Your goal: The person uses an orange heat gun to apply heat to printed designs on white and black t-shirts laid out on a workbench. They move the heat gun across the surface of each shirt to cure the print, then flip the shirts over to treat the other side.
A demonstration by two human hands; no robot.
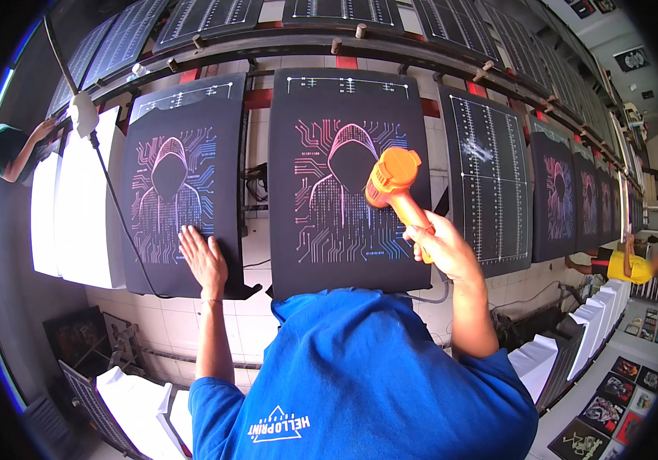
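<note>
My right hand [447, 249] is wrapped round the handle of an orange heat gun [396, 170]. It is held above a black T-shirt [290, 192] spread on a board in front of me. A hooded, faceless figure with pink-to-blue circuit lines is printed on that shirt, and the gun hides part of the print's right side. On a second black T-shirt [221, 138] to the left, bearing the same print, my left hand [205, 262] lies flat near the print's lower right corner. Its fingers are stretched out and hold nothing.
A black cable [118, 203] with a white connector [83, 115] hangs across the left shirt. A bare dark board with white ruled lines [490, 184] stands right, before more printed shirts [555, 188]. A metal rail [306, 44] runs behind. One person [18, 153] is left, another [629, 264] far right.
</note>
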